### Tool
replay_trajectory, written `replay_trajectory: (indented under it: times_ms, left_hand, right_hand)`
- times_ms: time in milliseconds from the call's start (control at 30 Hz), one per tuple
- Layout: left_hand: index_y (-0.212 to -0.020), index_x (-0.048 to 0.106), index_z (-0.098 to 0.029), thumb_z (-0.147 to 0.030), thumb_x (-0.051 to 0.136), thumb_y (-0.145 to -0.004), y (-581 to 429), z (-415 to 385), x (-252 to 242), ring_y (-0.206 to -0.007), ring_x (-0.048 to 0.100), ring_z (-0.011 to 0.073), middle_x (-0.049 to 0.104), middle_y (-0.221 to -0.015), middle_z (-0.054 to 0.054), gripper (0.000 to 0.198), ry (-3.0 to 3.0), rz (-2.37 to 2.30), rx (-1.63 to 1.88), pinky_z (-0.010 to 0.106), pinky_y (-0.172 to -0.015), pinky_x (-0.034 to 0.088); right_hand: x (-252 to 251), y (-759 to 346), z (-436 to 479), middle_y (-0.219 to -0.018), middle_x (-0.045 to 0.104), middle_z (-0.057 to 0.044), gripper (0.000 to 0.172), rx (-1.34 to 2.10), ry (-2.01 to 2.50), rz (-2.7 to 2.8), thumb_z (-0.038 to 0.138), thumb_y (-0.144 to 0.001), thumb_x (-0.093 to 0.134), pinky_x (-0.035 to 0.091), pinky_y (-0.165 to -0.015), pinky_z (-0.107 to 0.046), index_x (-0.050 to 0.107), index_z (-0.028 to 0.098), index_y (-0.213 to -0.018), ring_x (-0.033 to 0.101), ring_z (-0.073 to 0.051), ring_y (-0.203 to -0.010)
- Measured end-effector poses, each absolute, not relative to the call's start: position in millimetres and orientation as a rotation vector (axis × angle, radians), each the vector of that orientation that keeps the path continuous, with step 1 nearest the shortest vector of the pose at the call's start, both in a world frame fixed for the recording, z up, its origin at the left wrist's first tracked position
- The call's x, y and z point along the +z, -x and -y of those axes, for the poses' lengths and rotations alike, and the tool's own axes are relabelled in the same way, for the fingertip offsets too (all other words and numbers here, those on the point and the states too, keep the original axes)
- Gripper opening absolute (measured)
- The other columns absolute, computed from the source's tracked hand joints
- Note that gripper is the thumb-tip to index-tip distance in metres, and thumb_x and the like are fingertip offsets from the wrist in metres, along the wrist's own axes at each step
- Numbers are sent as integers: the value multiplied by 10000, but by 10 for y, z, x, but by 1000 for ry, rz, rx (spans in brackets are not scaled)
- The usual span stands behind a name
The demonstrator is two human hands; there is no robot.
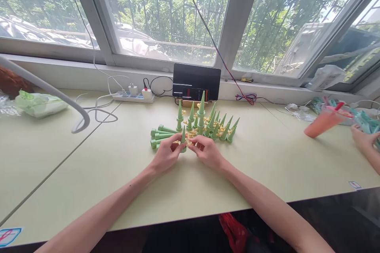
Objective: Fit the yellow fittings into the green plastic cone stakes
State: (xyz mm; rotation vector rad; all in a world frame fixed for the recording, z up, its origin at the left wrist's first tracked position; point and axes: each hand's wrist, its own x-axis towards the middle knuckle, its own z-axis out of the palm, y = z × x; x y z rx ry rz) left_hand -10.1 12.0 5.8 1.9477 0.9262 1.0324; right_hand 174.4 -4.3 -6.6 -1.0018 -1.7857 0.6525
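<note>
My left hand pinches a green cone-shaped spike that stands upright between both hands. My right hand is closed beside it, fingertips meeting the left hand's at the spike's base, apparently on a small yellow piece. Just beyond my hands stands a cluster of upright green spikes, with small yellow pieces scattered among them. Several more green spikes lie flat on the pale green table, to the left of the cluster.
A dark tablet leans at the window sill behind the spikes. A white power strip with cables lies to its left. A green-white bag sits far left. Another person's hand and a pink cup are at the right.
</note>
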Motion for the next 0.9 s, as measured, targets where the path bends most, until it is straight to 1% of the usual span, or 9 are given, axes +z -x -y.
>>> replay_trajectory:
  times_ms: [100,233,333,433,600,767,900]
  left_hand:
    - [-1022,592,-165,-344,524,-922,103,-122,49,-502,386,87,504,-642,-19,216,-1957,-939,1010,235,-476,308]
    - [-1002,580,-165,-348,523,-922,102,-117,35,-499,343,84,457,-615,-31,207,-1959,-949,1001,234,-478,287]
    - [-982,579,-170,-352,529,-915,98,-115,30,-491,336,83,431,-599,-39,200,-1961,-938,1009,230,-470,289]
    - [-967,582,-176,-354,535,-910,94,-117,32,-492,346,81,431,-603,-42,193,-1968,-905,1026,220,-468,309]
    - [-1002,586,-174,-338,536,-914,92,-118,46,-514,363,78,462,-632,-37,192,-1991,-888,1033,208,-480,335]
    - [-985,587,-180,-338,538,-915,90,-123,52,-507,313,79,382,-592,-51,179,-2031,-916,1054,208,-469,308]
    - [-973,579,-185,-352,535,-916,91,-129,55,-500,317,81,361,-596,-51,182,-2038,-931,1070,213,-468,306]
  right_hand:
    - [-68,-1737,41,-787,642,-50,164,643,1021,1816,292,-906,558,420,-546,-266,664,168,-888,508,-138,-610]
    - [-71,-1731,46,-686,572,-16,191,617,1054,1856,281,-926,519,377,-543,-263,640,169,-831,438,-127,-568]
    - [-89,-1732,44,-638,511,5,231,581,1069,1890,268,-936,486,342,-546,-260,598,175,-757,400,-124,-558]
    - [-115,-1735,39,-619,488,9,282,559,1070,1928,265,-953,433,328,-554,-258,556,182,-714,399,-127,-563]
    - [-123,-1737,36,-633,506,8,308,608,1040,1950,274,-976,390,337,-577,-248,542,180,-725,431,-123,-571]
    - [-114,-1731,40,-614,469,15,345,612,1080,1929,339,-988,384,325,-562,-251,561,182,-736,402,-122,-558]
    - [-99,-1727,51,-620,465,15,344,614,1098,1906,390,-978,411,317,-541,-253,572,182,-757,367,-121,-551]
